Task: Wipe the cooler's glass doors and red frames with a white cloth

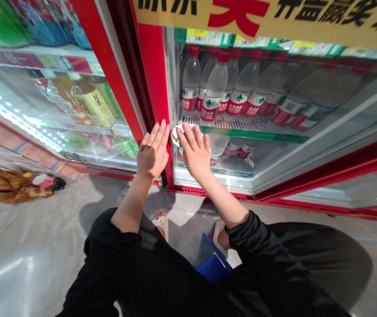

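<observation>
My left hand (153, 152) lies flat against the red door frame (155, 83) of a drinks fridge, its fingers stretched upward and a ring on one of them. Just to its right, my right hand (195, 152) presses a crumpled white cloth (177, 134) onto the glass door (234, 152) near its left edge. The fingers are extended and slightly spread over the cloth, which shows mostly at the fingertips and to their left. Behind the glass, water bottles (215, 88) with red caps and red-and-white labels stand on a shelf.
A second fridge (53, 57) with green, blue and yellow drinks stands at the left. A yellow banner (175, 13) crosses the top. On the grey floor (59, 233) are a brown patterned item (3, 185) and a dark-ended bottle (45, 179). Something blue (213, 264) sits between my feet.
</observation>
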Available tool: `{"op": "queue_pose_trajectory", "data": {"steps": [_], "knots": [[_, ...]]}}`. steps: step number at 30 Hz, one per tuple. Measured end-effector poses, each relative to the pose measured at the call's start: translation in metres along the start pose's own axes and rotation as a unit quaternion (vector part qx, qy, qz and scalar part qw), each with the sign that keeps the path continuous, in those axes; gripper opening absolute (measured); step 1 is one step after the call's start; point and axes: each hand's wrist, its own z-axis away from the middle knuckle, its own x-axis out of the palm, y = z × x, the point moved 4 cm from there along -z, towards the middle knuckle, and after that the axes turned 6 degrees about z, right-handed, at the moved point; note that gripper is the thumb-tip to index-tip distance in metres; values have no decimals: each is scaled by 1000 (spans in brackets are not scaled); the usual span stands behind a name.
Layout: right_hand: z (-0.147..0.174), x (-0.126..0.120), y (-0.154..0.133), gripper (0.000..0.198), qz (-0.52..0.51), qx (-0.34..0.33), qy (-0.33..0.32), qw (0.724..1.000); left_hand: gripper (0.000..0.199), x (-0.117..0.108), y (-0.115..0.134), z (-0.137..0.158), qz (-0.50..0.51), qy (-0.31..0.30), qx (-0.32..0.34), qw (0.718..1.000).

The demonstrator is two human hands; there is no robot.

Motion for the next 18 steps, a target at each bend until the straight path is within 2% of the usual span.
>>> {"op": "queue_pose_trajectory", "data": {"steps": [2, 5, 8, 12, 15, 18], "knots": [[6, 5, -3, 69, -7, -43, -18, 999, 79, -4, 2, 2, -4, 12, 1, 1000], [29, 14, 11, 65, -6, -79, -32, 996, 79, -7, 4, 4, -15, 17, -1, 1000], [41, 16, 23, 66, -1, -46, -5, 999, 79, -5, 4, 6, -21, 6, -6, 1000], [21, 12, 4, 67, 4, 12, 30, 999, 78, 2, 2, 9, -37, -8, 5, 999], [5, 12, -16, 68, -19, -12, -9, 1000, 75, 3, 1, 12, -42, 4, 10, 999], [11, 14, -14, 67, -28, -56, -47, 997, 72, 0, -2, 12, -28, 34, -3, 999]]}}
